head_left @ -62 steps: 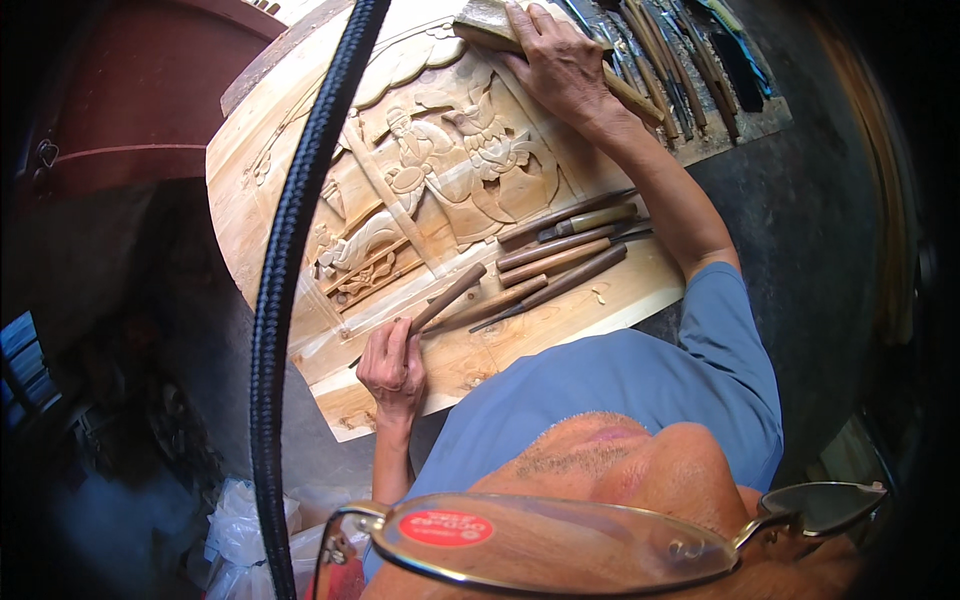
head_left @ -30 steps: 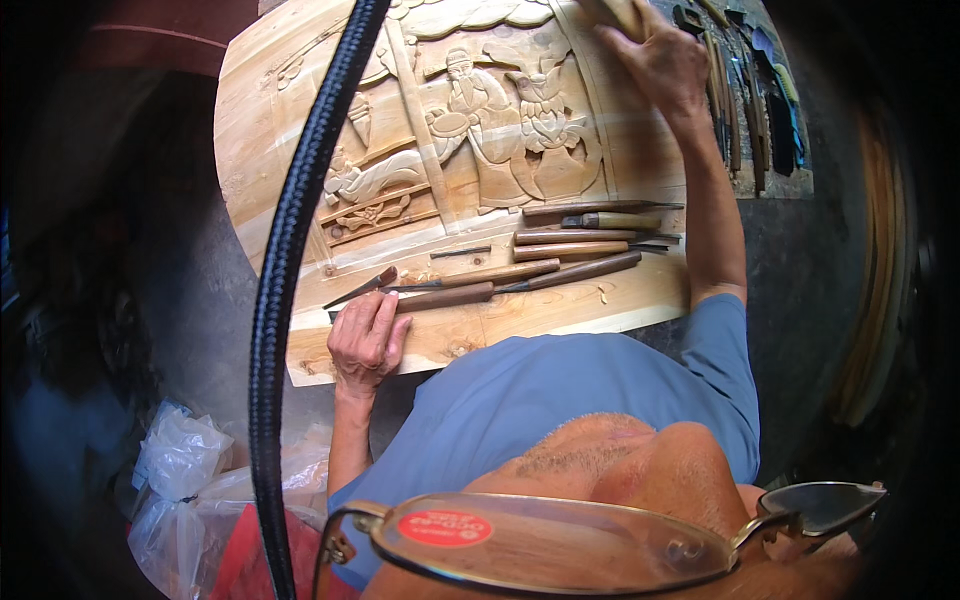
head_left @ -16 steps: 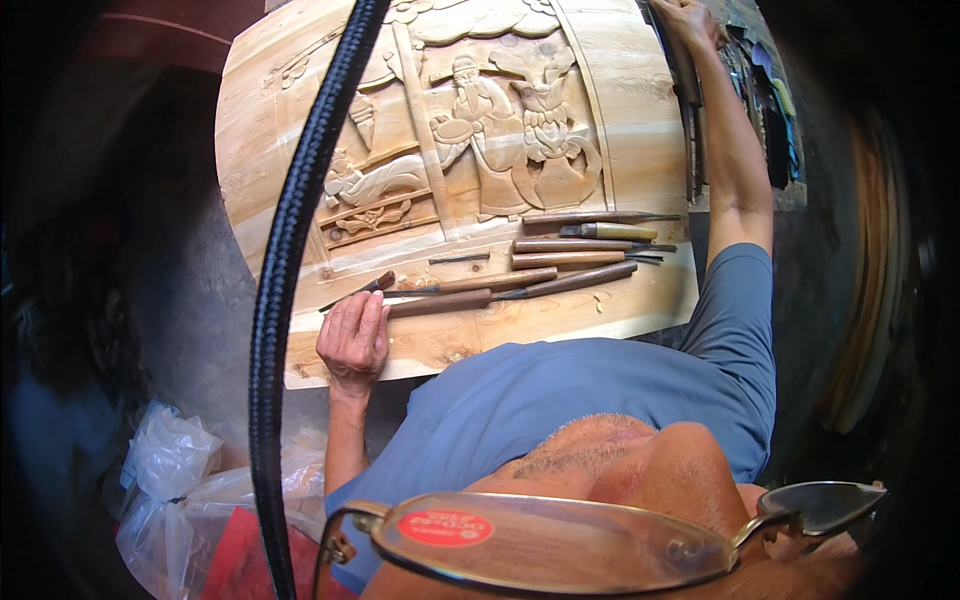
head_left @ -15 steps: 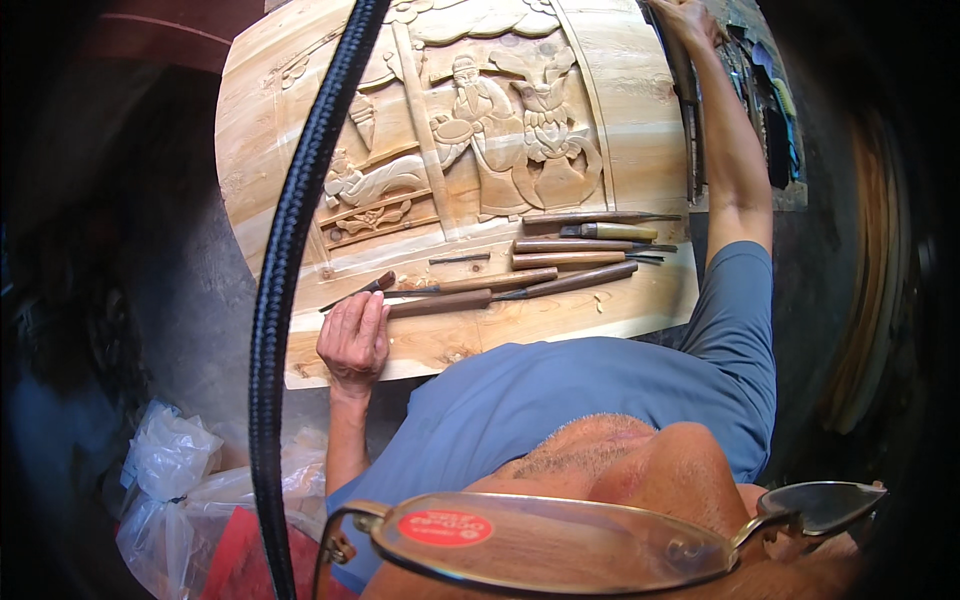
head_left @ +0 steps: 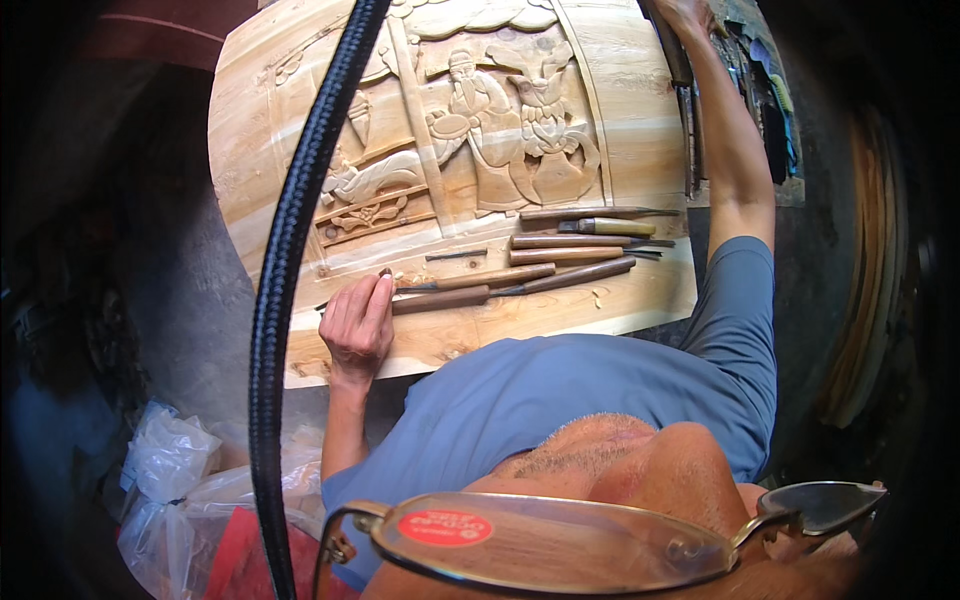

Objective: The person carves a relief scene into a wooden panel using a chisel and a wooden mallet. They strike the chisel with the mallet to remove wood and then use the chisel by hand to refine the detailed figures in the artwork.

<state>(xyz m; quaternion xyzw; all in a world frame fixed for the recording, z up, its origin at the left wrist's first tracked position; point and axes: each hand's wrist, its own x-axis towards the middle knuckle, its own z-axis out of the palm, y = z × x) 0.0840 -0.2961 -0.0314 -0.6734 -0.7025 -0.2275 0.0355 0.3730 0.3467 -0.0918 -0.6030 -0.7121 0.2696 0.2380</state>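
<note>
A pale wooden panel (head_left: 620, 110) carved in relief with figures lies in front of me. Several wood-handled chisels (head_left: 570, 255) lie side by side on its near border. My left hand (head_left: 357, 325) rests flat on the panel's lower left edge, fingers stretched over the thin end of one long chisel (head_left: 470, 280). My right arm stretches to the far right corner. My right hand (head_left: 690, 12) is there at the picture's top edge, partly cut off, beside a row of dark tools (head_left: 762, 95). What it holds is hidden.
A thick black braided cord (head_left: 290, 250) hangs across the left of the view. Crumpled clear plastic bags (head_left: 170, 470) and something red lie at the lower left. Eyeglasses (head_left: 560, 540) fill the bottom edge. Curved wooden pieces (head_left: 870, 300) stand at the right.
My right hand has moved up and to the right, from the panel's top edge to the tools past its corner. My left hand has stayed on the chisel at the lower left.
</note>
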